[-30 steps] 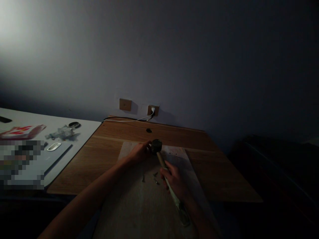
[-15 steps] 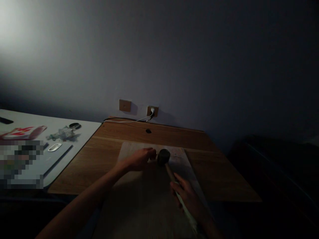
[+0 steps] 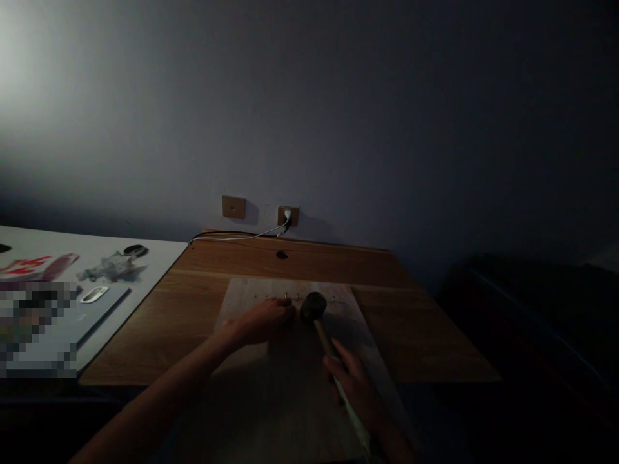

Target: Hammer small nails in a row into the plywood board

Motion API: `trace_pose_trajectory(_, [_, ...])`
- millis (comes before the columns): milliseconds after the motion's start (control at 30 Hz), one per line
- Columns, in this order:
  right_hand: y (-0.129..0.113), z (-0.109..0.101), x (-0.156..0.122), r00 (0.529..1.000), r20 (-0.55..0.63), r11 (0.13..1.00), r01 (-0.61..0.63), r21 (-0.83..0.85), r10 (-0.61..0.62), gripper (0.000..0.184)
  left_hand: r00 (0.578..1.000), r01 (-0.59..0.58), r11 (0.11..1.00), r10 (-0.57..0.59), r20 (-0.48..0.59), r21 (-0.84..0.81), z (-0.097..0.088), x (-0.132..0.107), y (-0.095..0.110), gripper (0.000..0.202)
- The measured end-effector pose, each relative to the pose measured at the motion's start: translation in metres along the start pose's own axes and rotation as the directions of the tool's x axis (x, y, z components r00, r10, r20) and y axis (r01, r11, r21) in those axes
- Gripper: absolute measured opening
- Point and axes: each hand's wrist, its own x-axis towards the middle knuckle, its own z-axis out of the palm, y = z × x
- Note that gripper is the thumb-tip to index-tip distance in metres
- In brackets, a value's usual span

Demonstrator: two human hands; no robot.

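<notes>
My right hand is wrapped around the pale handle of a mallet with a dark, thick head. The head is over the far part of a pale wooden board, just right of my left fingers. My left hand is low over the board with its fingers curled together. What lies under those fingertips is hidden. Beyond my left hand, several small shiny nail-like pins stand up from the board near its far edge. Dim light blurs their detail.
The board lies on a brown wooden desk with a cable hole. Cables run along its back to a wall socket. At left a white table holds crumpled plastic, a red-and-white packet and a grey flat case.
My left hand has moved down and toward me, uncovering standing pins behind it. The mallet remains in my right hand, its head close to my left fingers. The view has shifted slightly.
</notes>
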Motion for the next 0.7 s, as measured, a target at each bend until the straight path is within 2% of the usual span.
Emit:
trace_pose_trajectory(167, [0.002, -0.003, 0.002, 1.000, 0.027, 1.000, -0.015, 0.006, 0.014, 0.075, 0.991, 0.113, 0.988, -0.120, -0.063, -0.104, -0.015, -0.008, -0.022, 0.012])
trace_pose_trajectory(267, [0.000, -0.006, 0.003, 0.996, 0.053, 0.998, -0.066, -0.021, 0.067, 0.082, 0.966, 0.222, 0.958, -0.241, -0.090, -0.181, -0.018, -0.008, -0.041, 0.012])
trace_pose_trajectory(333, [-0.002, -0.007, 0.003, 0.992, 0.081, 0.994, -0.095, -0.051, 0.099, 0.083, 0.954, 0.253, 0.941, -0.282, -0.103, -0.226, -0.017, -0.007, -0.053, 0.014])
trace_pose_trajectory(533, [-0.012, -0.006, 0.009, 0.991, 0.064, 0.989, -0.109, -0.099, 0.115, 0.080, 0.938, 0.222, 0.920, -0.291, -0.185, -0.324, -0.010, -0.003, -0.070, 0.015])
trace_pose_trajectory(600, [-0.020, -0.004, 0.014, 0.996, 0.055, 0.977, -0.056, -0.206, 0.069, 0.073, 0.935, 0.212, 0.920, -0.289, -0.206, -0.329, -0.007, -0.004, -0.072, 0.016])
trace_pose_trajectory(700, [-0.030, 0.002, 0.022, 0.999, 0.030, 0.907, 0.046, -0.418, -0.037, 0.054, 0.939, 0.189, 0.929, -0.266, -0.216, -0.319, -0.004, -0.004, -0.072, 0.017])
